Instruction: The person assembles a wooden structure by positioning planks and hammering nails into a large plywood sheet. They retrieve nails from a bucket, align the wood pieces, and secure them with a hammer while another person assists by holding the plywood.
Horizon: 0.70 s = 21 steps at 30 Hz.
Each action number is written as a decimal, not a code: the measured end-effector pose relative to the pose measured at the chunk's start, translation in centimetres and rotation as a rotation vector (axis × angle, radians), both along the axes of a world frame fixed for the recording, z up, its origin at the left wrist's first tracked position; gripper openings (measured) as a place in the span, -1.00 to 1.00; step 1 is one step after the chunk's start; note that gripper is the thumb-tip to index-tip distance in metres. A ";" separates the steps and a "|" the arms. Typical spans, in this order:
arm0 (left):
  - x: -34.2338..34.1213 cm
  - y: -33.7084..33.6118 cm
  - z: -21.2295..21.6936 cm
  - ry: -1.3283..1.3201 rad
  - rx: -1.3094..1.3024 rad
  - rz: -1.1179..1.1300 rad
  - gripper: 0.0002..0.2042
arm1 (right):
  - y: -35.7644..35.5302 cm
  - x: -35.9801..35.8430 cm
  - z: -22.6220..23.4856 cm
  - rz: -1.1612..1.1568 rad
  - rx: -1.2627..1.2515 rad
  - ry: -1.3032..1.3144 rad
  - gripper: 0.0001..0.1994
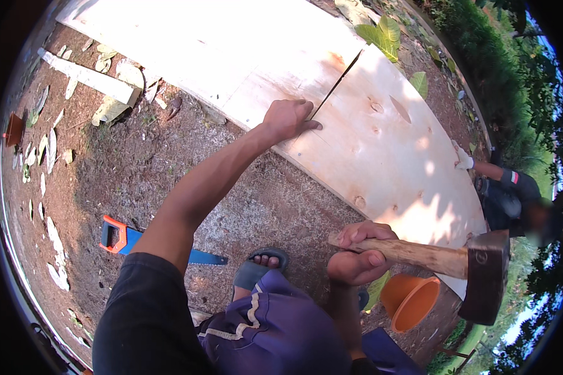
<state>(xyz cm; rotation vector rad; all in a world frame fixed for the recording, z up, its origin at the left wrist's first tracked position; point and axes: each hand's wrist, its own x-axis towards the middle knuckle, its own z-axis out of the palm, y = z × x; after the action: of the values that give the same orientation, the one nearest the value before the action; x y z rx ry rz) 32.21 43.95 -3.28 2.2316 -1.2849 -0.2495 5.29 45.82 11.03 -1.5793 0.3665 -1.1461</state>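
A large pale plywood sheet (381, 169) spreads in front of me, with a dark narrow slit (341, 77) running in from its far edge. My left hand (288, 119) rests on the sheet at the near end of the slit, fingers curled and thumb stretched along the wood. Whatever it may pinch there is hidden. My right hand (360, 253) is wrapped round the wooden handle of an axe (486, 275), whose dark metal head points off to the right. The axe is held above the ground, close to the near edge of the sheet.
On the ground lies a handsaw (131, 239) with an orange and blue handle, left of my sandalled foot. An orange bucket (413, 303) lies tilted at lower right. A pale wood beam (91, 78) and dry leaves are at left. Another person's gloved hand (463, 157) touches the sheet's right edge.
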 end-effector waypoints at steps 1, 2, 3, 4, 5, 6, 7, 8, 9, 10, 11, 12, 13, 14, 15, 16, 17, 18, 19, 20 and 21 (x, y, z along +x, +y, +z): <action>-0.1 0.0 0.2 0.011 0.013 -0.008 -0.49 | 0.0 -0.1 -1.2 -0.018 -0.063 0.070 -0.66; -0.1 0.1 0.2 0.006 0.001 -0.013 -0.49 | 0.0 -0.2 -2.6 -0.038 -0.128 0.137 -0.66; -0.3 -0.5 0.3 0.000 -0.024 -0.023 -0.49 | 0.0 -1.9 -7.9 -0.071 -0.171 0.469 -0.66; -0.3 -0.8 0.4 -0.007 -0.045 -0.027 -0.48 | 0.3 -3.3 -11.0 -0.100 -0.208 0.800 -0.67; -0.4 0.1 -0.2 -0.009 -0.025 -0.012 -0.49 | 1.2 -4.2 -12.0 -0.028 -0.145 0.965 -0.68; -1.1 0.6 0.0 -0.010 -0.019 -0.008 -0.49 | 1.8 -4.4 -11.4 0.028 -0.090 1.131 -0.69; -1.4 0.7 0.4 -0.010 -0.012 -0.005 -0.49 | 2.0 -4.3 -11.1 0.086 -0.031 1.297 -0.71; -0.5 0.4 0.8 -0.006 0.032 -0.004 -0.49 | 1.6 -3.6 -11.1 0.061 0.004 1.250 -0.71; 1.1 -0.3 1.4 0.000 0.078 -0.004 -0.49 | 0.9 -2.6 -11.3 0.036 0.038 1.204 -0.71; 1.3 -0.5 2.0 0.018 0.121 -0.010 -0.48 | 0.8 -2.1 -10.5 0.005 0.075 1.170 -0.71; -0.4 0.2 1.2 0.043 0.120 -0.011 -0.49 | 1.6 -3.9 -10.6 -0.020 0.012 1.033 -0.72; -0.1 0.5 1.0 -0.002 0.097 -0.012 -0.50 | 1.0 -2.1 -10.1 -0.037 0.002 0.950 -0.73; -0.2 0.4 0.9 0.024 0.123 -0.006 -0.50 | 1.4 -2.3 -8.6 -0.064 0.017 0.923 -0.73; -0.2 0.4 0.8 0.050 0.151 0.001 -0.51 | 1.7 -2.6 -7.8 -0.090 0.031 0.896 -0.74; -0.6 -0.1 0.8 0.048 0.099 -0.002 -0.52 | 1.2 -2.8 -8.2 -0.117 -0.045 0.921 -0.73; -0.6 -0.3 0.8 0.039 0.051 -0.001 -0.52 | 0.8 -2.9 -9.3 -0.137 -0.117 0.937 -0.73; -0.6 -0.4 0.8 0.029 0.002 0.002 -0.53 | 0.4 -3.1 -10.2 -0.156 -0.192 0.952 -0.73; -0.5 -0.4 0.9 0.066 -0.001 0.039 -0.53 | 0.2 -3.0 -11.2 -0.109 -0.148 1.060 -0.72; -0.6 -0.5 1.0 0.103 -0.004 0.079 -0.53 | 0.1 -3.1 -12.0 -0.057 -0.104 1.167 -0.70; -0.6 -0.6 1.2 0.140 -0.010 0.121 -0.53 | -0.1 -3.2 -12.6 -0.003 -0.063 1.274 -0.69; -0.1 -0.1 1.0 0.173 -0.030 0.133 -0.53 | 0.1 -3.4 -13.1 -0.004 -0.085 1.313 -0.68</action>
<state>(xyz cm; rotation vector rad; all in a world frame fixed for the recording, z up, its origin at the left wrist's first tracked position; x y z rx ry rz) 32.14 43.82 -2.25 2.2066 -1.0386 -0.3614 1.86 45.96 -2.07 -2.2271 1.1558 0.0445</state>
